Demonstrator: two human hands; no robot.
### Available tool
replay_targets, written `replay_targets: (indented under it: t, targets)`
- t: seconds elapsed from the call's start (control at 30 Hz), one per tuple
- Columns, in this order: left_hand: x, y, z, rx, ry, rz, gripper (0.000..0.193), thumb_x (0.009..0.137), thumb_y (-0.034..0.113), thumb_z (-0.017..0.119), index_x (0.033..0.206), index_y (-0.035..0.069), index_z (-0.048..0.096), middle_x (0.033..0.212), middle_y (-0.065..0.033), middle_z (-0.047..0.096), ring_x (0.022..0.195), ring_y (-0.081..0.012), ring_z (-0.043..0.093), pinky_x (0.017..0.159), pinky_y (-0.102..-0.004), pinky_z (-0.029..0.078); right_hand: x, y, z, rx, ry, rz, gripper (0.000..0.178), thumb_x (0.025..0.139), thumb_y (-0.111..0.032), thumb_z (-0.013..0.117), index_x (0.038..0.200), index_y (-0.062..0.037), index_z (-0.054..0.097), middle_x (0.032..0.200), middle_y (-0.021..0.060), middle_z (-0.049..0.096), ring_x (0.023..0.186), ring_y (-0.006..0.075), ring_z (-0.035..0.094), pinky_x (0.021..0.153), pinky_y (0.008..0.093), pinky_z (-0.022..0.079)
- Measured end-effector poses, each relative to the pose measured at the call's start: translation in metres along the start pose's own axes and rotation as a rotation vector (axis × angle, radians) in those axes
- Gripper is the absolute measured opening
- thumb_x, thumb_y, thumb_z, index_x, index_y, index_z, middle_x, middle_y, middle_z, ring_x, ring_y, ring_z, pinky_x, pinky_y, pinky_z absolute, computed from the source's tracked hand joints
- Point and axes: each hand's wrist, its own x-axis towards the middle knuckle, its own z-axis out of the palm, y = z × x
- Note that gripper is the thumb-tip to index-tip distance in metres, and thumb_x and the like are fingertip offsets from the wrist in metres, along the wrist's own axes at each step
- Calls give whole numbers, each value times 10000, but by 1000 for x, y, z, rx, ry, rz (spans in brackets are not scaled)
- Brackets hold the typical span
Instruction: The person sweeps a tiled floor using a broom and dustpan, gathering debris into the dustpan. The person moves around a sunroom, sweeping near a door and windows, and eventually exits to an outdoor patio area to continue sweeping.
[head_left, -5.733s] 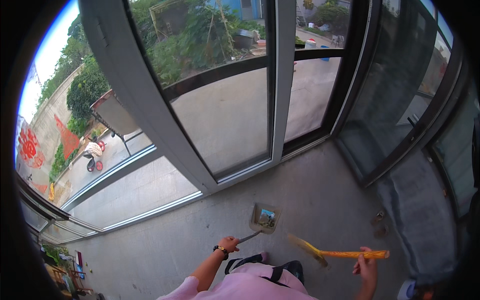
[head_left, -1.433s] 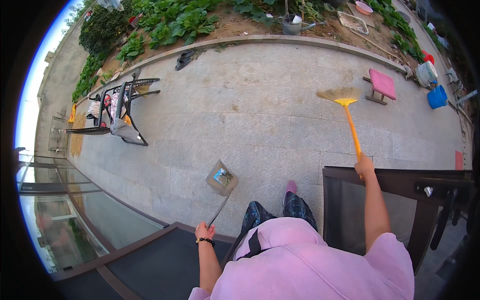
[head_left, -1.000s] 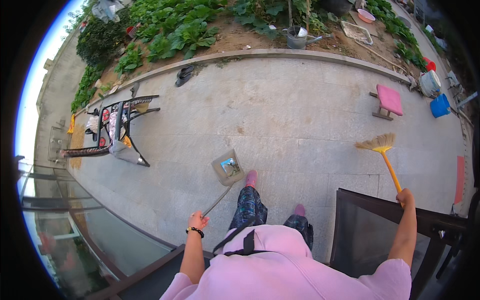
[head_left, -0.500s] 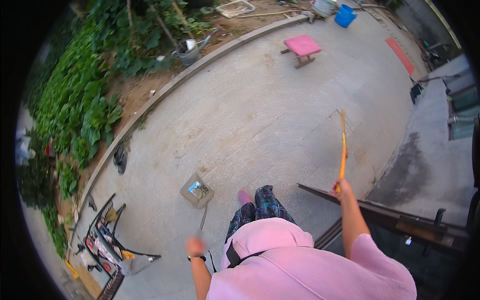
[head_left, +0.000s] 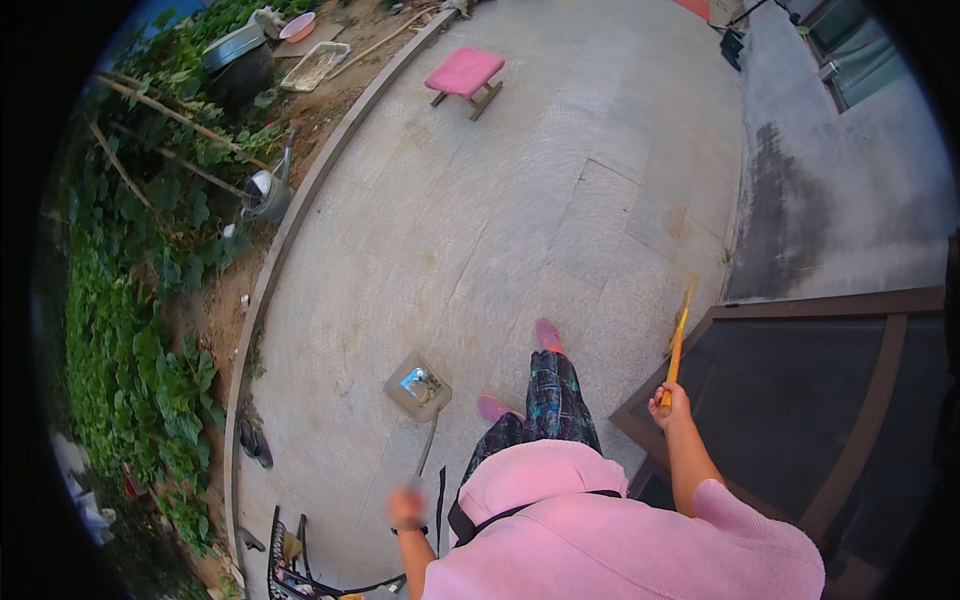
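Note:
My right hand is closed around the orange-yellow handle of a broom, held out to my right. Its straw-coloured tip points forward, beside the corner of a brown-framed door. My left hand is smeared, but the thin handle of a long-handled dustpan runs up to it, and the fingers seem wrapped round the end. The pan is squarish and grey-beige, ahead and left of my feet. A shiny blue and dark patch shows inside it; I cannot tell what it is.
The brown-framed door stands at my right, near a grey wall. A pink-topped stool is ahead on the paving. A kerb borders the garden bed on the left, with dark shoes beside it. A black rack stands lower left.
My view has turned right, so the stool and kerb sit farther left. One pink-shoed foot has come forward. The broom has swung closer to the door; both hands keep their holds.

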Motion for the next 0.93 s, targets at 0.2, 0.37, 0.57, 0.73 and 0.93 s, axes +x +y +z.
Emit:
replay_targets:
  t: [0.2,0.37,0.57,0.73,0.93]
  targets:
    - [1,100,25,-356,-48,-268,154,604,183,656,671,96,547,625,-80,518,578,-264,516,496,-395,407,113,-71,13,-57,152,208,40,771,-96,413,734,-81,414,542,52,444,425,151,409,380,273,342]
    - [-20,187,43,-480,-20,-349,181,621,187,658,679,100,510,619,-68,492,568,-246,499,489,-376,400,205,-130,105,-66,135,264,49,763,-86,407,716,-101,408,532,34,420,442,153,410,428,278,328]
    - [-31,265,70,-410,35,-361,141,797,226,502,768,103,439,621,-36,519,537,-182,586,459,-317,469,232,-121,276,-451,-37,213,81,758,-47,395,834,-71,380,547,72,420,402,147,391,328,266,260]
    - [-36,309,90,-470,47,-482,156,784,231,523,768,97,444,633,-39,515,565,-197,587,471,-328,469,241,-53,296,-1181,-150,-215,499,787,-104,448,1242,-75,244,694,135,522,491,228,524,319,351,340]
    - [-42,394,103,-625,64,-797,228,779,262,565,837,60,475,735,-71,564,755,-268,599,606,-404,489,158,-35,335,-1317,-701,67,606,785,-137,492,1312,-136,193,977,298,524,774,374,599,541,456,492]
